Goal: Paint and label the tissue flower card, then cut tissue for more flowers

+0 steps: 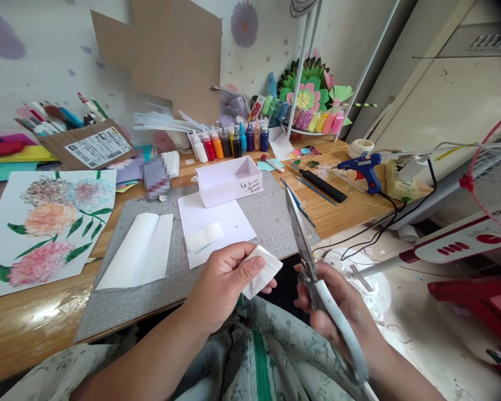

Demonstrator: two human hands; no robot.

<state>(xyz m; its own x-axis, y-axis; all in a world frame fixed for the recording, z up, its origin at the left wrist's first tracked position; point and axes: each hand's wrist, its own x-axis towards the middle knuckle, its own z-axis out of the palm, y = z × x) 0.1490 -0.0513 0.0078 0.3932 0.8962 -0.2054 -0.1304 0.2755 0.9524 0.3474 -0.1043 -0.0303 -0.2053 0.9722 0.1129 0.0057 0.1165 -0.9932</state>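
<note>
My left hand (222,281) pinches a small folded white paper piece (262,271) between thumb and fingers, just past the table's front edge. My right hand (342,309) grips large scissors (307,248) with pale grey handles, blades closed and pointing up and away, a little to the right of the paper. On the grey cutting mat (121,303) lie a white sheet (217,225) with a small white scrap on it, a folded white sheet (140,253) and an open white paper box (229,181).
A flower painting (45,223) lies at the left. Paint bottles (229,143), a cardboard box of pens (86,146), cardboard and paper flowers stand at the back. A blue glue gun (364,169) with cable, a black knife (322,185) and a fan (490,184) are on the right.
</note>
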